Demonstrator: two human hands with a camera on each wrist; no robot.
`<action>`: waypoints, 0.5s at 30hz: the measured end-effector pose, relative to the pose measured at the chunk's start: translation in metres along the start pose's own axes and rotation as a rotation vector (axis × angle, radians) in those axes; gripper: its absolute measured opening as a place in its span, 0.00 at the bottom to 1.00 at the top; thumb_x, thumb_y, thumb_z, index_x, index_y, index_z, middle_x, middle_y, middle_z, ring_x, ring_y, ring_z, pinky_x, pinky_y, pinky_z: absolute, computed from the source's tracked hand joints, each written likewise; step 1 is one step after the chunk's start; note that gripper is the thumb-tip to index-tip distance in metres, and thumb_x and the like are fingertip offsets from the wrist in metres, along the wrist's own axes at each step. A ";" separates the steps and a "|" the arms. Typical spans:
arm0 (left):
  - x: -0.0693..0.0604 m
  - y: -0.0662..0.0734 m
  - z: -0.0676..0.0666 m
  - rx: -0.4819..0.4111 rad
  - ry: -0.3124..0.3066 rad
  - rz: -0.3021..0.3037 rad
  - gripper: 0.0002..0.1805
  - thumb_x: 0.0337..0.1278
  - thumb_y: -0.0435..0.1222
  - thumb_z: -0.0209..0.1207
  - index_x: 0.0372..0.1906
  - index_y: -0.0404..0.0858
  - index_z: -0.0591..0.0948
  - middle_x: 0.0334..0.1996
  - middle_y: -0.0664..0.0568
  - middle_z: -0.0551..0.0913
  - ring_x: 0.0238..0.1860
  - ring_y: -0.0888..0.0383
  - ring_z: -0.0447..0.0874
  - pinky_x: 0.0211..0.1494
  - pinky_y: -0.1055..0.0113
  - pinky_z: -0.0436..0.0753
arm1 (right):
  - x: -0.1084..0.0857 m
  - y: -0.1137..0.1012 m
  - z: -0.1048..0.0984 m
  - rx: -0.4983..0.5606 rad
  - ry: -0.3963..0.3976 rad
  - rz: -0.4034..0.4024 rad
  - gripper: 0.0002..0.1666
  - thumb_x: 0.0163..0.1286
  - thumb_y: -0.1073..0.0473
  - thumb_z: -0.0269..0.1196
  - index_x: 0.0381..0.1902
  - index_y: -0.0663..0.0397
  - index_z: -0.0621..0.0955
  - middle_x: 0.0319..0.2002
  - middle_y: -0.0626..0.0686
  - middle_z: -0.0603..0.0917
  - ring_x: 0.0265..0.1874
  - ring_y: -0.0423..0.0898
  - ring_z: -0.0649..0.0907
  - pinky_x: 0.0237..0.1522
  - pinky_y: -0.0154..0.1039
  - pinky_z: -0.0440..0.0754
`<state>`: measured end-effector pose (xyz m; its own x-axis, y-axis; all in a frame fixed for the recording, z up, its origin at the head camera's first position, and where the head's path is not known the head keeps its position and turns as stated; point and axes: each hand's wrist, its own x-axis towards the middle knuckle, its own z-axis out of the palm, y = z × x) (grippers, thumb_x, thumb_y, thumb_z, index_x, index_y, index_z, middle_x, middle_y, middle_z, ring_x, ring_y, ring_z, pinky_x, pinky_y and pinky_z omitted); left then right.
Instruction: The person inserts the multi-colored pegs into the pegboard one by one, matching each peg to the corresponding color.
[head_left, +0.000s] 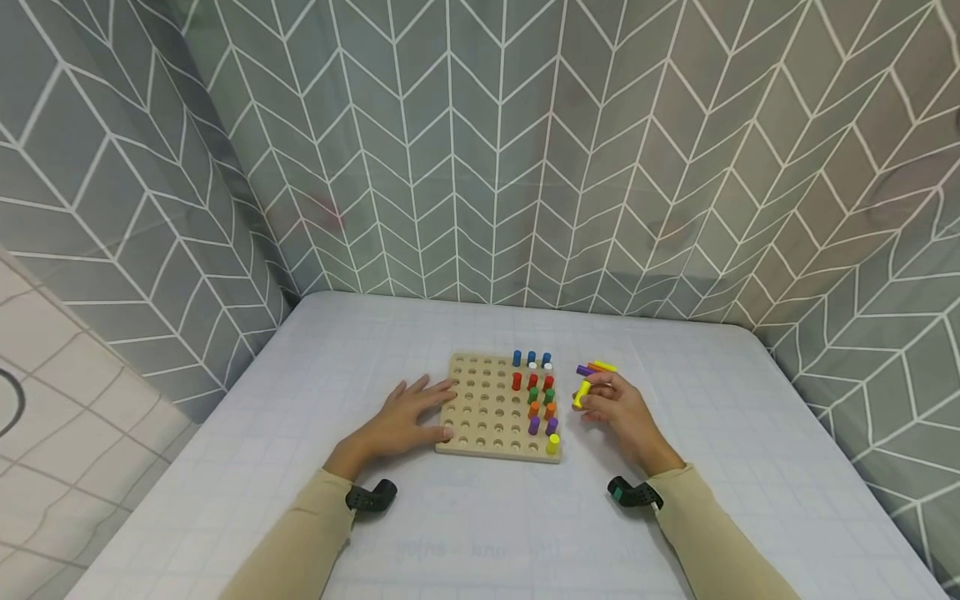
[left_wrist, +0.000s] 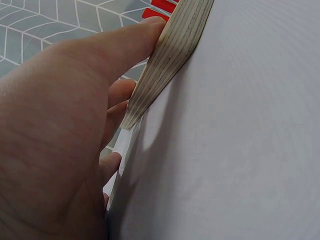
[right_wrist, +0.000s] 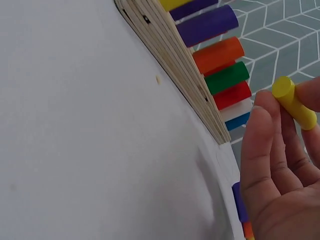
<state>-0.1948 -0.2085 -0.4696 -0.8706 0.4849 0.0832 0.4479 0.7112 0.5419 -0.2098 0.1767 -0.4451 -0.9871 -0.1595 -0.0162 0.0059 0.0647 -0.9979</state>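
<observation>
A wooden pegboard lies on the table, with coloured pegs standing in its right-hand columns and bare holes to the left. My left hand rests at the board's left edge, fingers spread; in the left wrist view its thumb touches the board's side. Just right of the board, my right hand pinches a yellow peg between thumb and fingers, apart from the board. In the right wrist view the held yellow peg is tilted. Another yellow peg stands at the board's near right corner.
Several loose pegs, purple, orange and yellow, lie on the table behind my right hand. The white-covered table reaches back to a grey patterned curtain. Each wrist wears a black band.
</observation>
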 end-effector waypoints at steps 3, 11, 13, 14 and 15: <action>0.000 0.000 -0.001 0.003 -0.003 -0.009 0.41 0.61 0.61 0.60 0.74 0.46 0.69 0.78 0.59 0.58 0.79 0.43 0.43 0.77 0.39 0.35 | -0.002 -0.001 0.003 -0.003 -0.026 -0.010 0.22 0.69 0.70 0.60 0.58 0.71 0.68 0.46 0.60 0.80 0.39 0.46 0.86 0.42 0.40 0.87; 0.000 0.000 0.000 0.006 -0.008 -0.016 0.41 0.61 0.61 0.60 0.75 0.48 0.69 0.78 0.60 0.57 0.79 0.44 0.42 0.77 0.40 0.34 | -0.011 0.000 0.011 -0.083 -0.077 -0.004 0.27 0.69 0.68 0.60 0.64 0.70 0.70 0.47 0.62 0.77 0.42 0.52 0.84 0.45 0.42 0.87; 0.000 0.000 0.001 0.003 -0.010 -0.018 0.41 0.61 0.61 0.60 0.75 0.48 0.69 0.78 0.60 0.57 0.79 0.44 0.42 0.77 0.40 0.34 | -0.014 -0.001 0.013 -0.092 -0.098 -0.018 0.26 0.68 0.69 0.60 0.63 0.71 0.71 0.47 0.64 0.78 0.42 0.53 0.83 0.45 0.42 0.87; -0.001 0.000 0.001 0.001 -0.010 -0.019 0.41 0.61 0.61 0.60 0.75 0.48 0.69 0.78 0.60 0.57 0.79 0.44 0.42 0.77 0.40 0.34 | -0.015 -0.001 0.015 -0.090 -0.106 -0.026 0.26 0.68 0.69 0.60 0.62 0.71 0.71 0.47 0.64 0.78 0.42 0.53 0.83 0.45 0.42 0.87; -0.001 0.000 0.001 0.001 -0.009 -0.019 0.41 0.61 0.61 0.60 0.75 0.48 0.69 0.78 0.60 0.57 0.79 0.44 0.42 0.77 0.40 0.34 | -0.016 -0.002 0.016 -0.091 -0.113 -0.035 0.25 0.68 0.69 0.60 0.61 0.71 0.71 0.46 0.65 0.78 0.41 0.52 0.83 0.45 0.42 0.87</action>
<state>-0.1942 -0.2088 -0.4704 -0.8769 0.4763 0.0653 0.4318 0.7207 0.5423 -0.1914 0.1635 -0.4443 -0.9620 -0.2731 0.0061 -0.0477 0.1458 -0.9882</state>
